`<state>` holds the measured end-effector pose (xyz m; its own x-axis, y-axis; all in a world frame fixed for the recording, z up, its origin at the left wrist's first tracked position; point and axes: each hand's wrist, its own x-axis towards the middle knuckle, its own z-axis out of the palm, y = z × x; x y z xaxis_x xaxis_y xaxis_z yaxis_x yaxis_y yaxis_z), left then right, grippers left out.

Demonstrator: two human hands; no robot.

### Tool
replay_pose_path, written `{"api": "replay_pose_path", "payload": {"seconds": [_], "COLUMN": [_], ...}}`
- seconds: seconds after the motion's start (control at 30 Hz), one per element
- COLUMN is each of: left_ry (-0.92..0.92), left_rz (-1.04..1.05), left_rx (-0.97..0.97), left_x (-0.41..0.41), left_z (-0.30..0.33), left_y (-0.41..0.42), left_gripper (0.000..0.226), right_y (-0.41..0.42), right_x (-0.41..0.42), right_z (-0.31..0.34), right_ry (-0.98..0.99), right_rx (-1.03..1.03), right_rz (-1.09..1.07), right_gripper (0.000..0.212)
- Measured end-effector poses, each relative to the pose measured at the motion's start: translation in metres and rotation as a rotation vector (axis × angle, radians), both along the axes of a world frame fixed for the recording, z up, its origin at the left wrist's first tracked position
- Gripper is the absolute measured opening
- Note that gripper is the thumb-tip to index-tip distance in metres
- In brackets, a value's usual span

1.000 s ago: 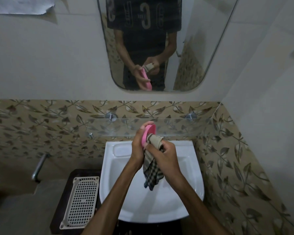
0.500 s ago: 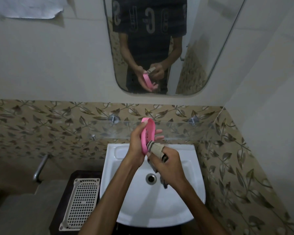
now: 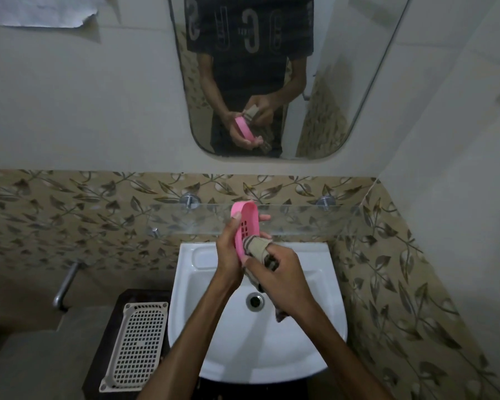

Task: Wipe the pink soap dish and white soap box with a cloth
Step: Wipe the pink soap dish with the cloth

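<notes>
My left hand (image 3: 228, 256) grips the pink soap dish (image 3: 245, 226), held on edge above the sink with its slotted inside facing right. My right hand (image 3: 277, 277) holds a beige checked cloth (image 3: 257, 249), wrapped over its fingers and pressed into the lower end of the dish. The cloth's tail hangs down behind my right wrist. The white soap box is not in view, unless it is the white perforated tray (image 3: 136, 345) at the lower left; I cannot tell.
A white basin (image 3: 324, 321) with a drain (image 3: 254, 301) lies below my hands. A glass shelf (image 3: 300, 217) runs along the leaf-patterned tiles. The mirror (image 3: 272, 76) above reflects me. A metal tap (image 3: 65, 287) sticks out at the left.
The dish has turned so its slotted inside shows. My right hand with the cloth has slid down from the dish's upper end to its lower end. More of the basin shows.
</notes>
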<state>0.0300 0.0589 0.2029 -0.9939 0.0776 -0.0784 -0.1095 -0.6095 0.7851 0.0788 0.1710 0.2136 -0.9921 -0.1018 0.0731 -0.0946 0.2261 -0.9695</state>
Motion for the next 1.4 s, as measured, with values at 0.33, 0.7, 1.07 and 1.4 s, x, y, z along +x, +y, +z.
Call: {"api": "replay_pose_path", "payload": {"seconds": [0.33, 0.7, 1.07, 1.4], "left_ry": [-0.040, -0.059, -0.112, -0.354], "left_rz": [0.021, 0.100, 0.161, 0.024], "left_rx": [0.040, 0.044, -0.103, 0.024], "left_x": [-0.001, -0.001, 0.003, -0.008], "left_z": [0.000, -0.005, -0.007, -0.003], "left_y": [-0.004, -0.009, 0.003, -0.024], "left_gripper": [0.056, 0.057, 0.060, 0.074], "right_y": [0.009, 0.008, -0.007, 0.024], "right_x": [-0.008, 0.006, -0.008, -0.018], "right_z": [-0.012, -0.016, -0.018, -0.021], "right_ry": [0.115, 0.093, -0.100, 0.055], "right_rx": [0.193, 0.386, -0.154, 0.022], "right_rz": [-0.051, -0.048, -0.121, -0.018], "right_gripper": [0.018, 0.018, 0.021, 0.023]}}
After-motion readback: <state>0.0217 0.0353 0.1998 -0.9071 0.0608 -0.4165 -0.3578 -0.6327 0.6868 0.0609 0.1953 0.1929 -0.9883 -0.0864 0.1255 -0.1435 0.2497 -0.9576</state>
